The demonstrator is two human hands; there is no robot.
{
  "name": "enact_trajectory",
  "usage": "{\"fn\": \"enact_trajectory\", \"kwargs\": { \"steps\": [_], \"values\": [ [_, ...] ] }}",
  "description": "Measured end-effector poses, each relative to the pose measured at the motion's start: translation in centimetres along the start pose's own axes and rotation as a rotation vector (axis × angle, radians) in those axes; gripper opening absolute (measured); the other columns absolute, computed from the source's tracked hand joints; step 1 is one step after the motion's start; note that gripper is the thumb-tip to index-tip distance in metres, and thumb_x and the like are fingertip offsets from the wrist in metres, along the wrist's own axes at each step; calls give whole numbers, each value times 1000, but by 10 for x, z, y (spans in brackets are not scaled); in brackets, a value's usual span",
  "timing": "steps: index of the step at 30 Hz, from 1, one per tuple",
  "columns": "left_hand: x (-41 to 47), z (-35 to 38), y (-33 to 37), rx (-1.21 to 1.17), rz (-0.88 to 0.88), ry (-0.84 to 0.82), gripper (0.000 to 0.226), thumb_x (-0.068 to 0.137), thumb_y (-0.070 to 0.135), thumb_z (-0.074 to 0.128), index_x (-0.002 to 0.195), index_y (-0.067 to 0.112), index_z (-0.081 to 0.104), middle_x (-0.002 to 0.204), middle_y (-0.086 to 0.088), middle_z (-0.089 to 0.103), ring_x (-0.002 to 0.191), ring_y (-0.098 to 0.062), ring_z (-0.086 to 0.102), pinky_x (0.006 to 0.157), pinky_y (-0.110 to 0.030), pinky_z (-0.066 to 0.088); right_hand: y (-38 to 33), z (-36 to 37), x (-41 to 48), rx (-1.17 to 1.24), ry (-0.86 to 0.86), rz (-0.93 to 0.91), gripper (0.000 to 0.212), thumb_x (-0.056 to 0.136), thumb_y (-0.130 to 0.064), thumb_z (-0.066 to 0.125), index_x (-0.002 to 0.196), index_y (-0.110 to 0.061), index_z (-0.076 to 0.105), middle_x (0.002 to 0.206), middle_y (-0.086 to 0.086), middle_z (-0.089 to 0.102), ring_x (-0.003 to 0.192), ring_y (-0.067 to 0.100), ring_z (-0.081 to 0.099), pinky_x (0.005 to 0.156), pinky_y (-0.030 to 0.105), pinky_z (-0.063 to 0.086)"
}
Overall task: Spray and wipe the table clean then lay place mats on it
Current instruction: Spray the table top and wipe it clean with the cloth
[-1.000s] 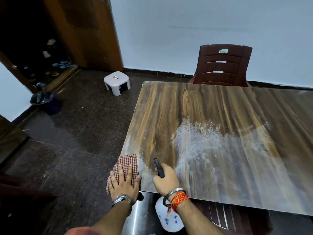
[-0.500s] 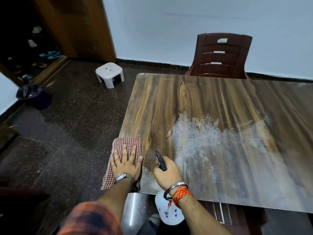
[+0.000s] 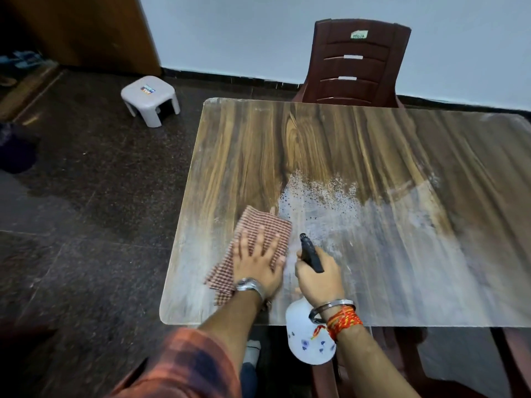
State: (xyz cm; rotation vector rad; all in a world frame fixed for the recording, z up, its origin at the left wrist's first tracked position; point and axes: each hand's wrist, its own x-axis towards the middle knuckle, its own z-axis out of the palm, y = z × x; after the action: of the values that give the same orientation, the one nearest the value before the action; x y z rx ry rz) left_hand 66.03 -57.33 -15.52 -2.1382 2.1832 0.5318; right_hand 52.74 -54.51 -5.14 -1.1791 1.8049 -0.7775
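A wood-grain table fills the right of the view, with wet spray droplets and pale smears across its near middle. My left hand lies flat with spread fingers on a red-and-white checked cloth, pressing it onto the table near the front left corner. My right hand grips the black nozzle head of a white spray bottle, whose body hangs past the table's front edge. The nozzle points across the tabletop. No place mats are in view.
A dark red plastic chair stands at the table's far side. A small white stool sits on the dark floor to the left. Another chair's seat shows under the front edge. A wooden door is at the back left.
My left hand has slid the checked cloth from the table's left edge rightward and further onto the tabletop. The right hand with the bottle has stayed near the front edge.
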Motion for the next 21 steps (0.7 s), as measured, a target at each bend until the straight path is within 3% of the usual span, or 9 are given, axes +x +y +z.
{"fn": "enact_trajectory", "kwargs": {
  "steps": [3, 4, 6, 8, 11, 13, 17, 21],
  "values": [
    [-20, 6, 29, -10, 175, -41, 67, 82, 57, 19, 148, 45, 23, 162, 2, 6, 146, -39, 6, 116, -56, -2, -1, -5, -3, -14, -13, -30, 9, 69, -21, 55, 63, -19, 49, 56, -4, 45, 56, 18, 40, 56, 29, 34],
    [-24, 5, 26, -7, 163, -37, 68, 80, 58, 18, 148, 46, 22, 162, 4, 5, 147, -38, 5, 116, -55, -3, -3, -6, -6, -27, -26, -34, 7, 66, -23, 53, 62, -19, 49, 56, -4, 45, 56, 18, 41, 55, 29, 36],
    [-33, 5, 6, -29, 9, -15, 64, 85, 63, 13, 147, 52, 5, 160, 11, -9, 148, -31, -6, 116, -51, -10, -4, 0, -13, -61, -92, -25, 5, 66, -23, 53, 63, -20, 50, 55, -3, 48, 55, 23, 48, 54, 31, 45],
    [-52, 7, -23, -48, -232, 51, 61, 90, 68, 13, 146, 53, -7, 157, 13, -19, 147, -28, -13, 115, -48, -12, -2, 8, -24, -108, -169, -38, 8, 73, -17, 55, 66, -20, 52, 56, 0, 50, 56, 25, 50, 55, 29, 42],
    [-82, 3, -75, -121, -518, 82, 63, 91, 69, 12, 148, 49, -3, 160, 9, -15, 147, -31, -11, 117, -50, -7, 0, 24, -43, -130, -222, -74, 6, 78, -13, 54, 71, -13, 53, 61, 4, 51, 57, 24, 47, 53, 28, 34],
    [-96, 0, -103, -184, -632, 76, 64, 91, 69, 12, 150, 47, 0, 161, 8, -13, 147, -33, -8, 118, -51, -2, 2, 30, -54, -100, -236, -82, 11, 76, -18, 52, 76, -7, 54, 65, 10, 54, 60, 31, 52, 54, 32, 41],
    [-98, 1, -111, -317, -795, 102, 64, 92, 66, 13, 151, 45, 0, 162, 6, -7, 147, -33, -10, 118, -50, -1, 10, 18, -69, -46, -226, -53, 16, 73, -23, 53, 80, -10, 60, 69, 9, 58, 68, 35, 59, 65, 45, 57],
    [-93, 10, -67, -158, -694, 130, 61, 95, 60, 14, 152, 41, 6, 162, 6, -6, 147, -32, -11, 116, -52, -9, 28, -7, -74, -50, -205, -42, 14, 68, -27, 50, 72, -15, 56, 63, 6, 55, 67, 42, 60, 62, 52, 57]
  ]
}}
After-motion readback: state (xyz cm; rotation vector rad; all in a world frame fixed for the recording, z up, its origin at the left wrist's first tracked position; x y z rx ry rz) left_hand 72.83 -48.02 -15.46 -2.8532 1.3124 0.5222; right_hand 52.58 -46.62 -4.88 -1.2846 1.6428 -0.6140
